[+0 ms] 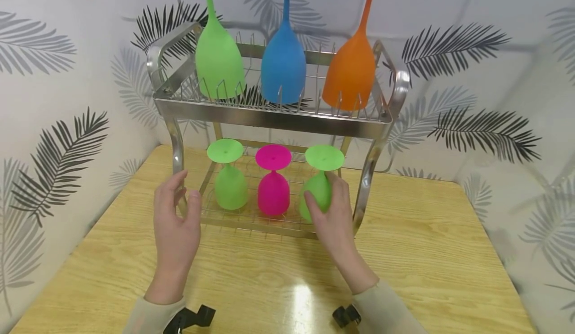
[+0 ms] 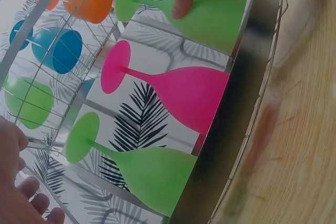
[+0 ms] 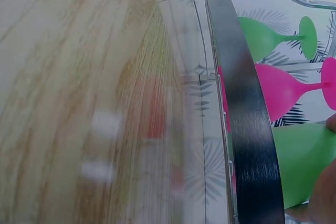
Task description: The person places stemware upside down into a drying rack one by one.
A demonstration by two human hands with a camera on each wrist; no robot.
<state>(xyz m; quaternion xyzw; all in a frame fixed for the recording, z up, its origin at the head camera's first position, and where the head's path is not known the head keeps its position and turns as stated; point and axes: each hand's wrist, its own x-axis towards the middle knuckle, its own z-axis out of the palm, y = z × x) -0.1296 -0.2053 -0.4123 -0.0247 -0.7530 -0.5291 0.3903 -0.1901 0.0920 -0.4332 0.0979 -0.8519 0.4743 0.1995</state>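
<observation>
On the lower shelf of a metal rack, my right hand point(image 1: 334, 219) holds the bowl of an upside-down green wine glass point(image 1: 320, 189) at the right end, thumb in front and fingers behind. That same green glass point(image 2: 215, 19) shows under the fingers in the left wrist view. Beside it stand an upside-down pink wine glass point(image 1: 274, 194) and, further left, another green wine glass point(image 1: 231, 189). My left hand point(image 1: 176, 219) is raised near the rack's left leg, fingers loosely bent and thumb apart, holding nothing.
The two-tier dish rack point(image 1: 269, 119) stands on a wooden table point(image 1: 418, 244) against a leaf-patterned wall. Its upper tier carries larger upside-down glasses: green point(image 1: 219, 59), blue point(image 1: 284, 64) and orange point(image 1: 351, 74). A metal bar runs along the lower shelf's front.
</observation>
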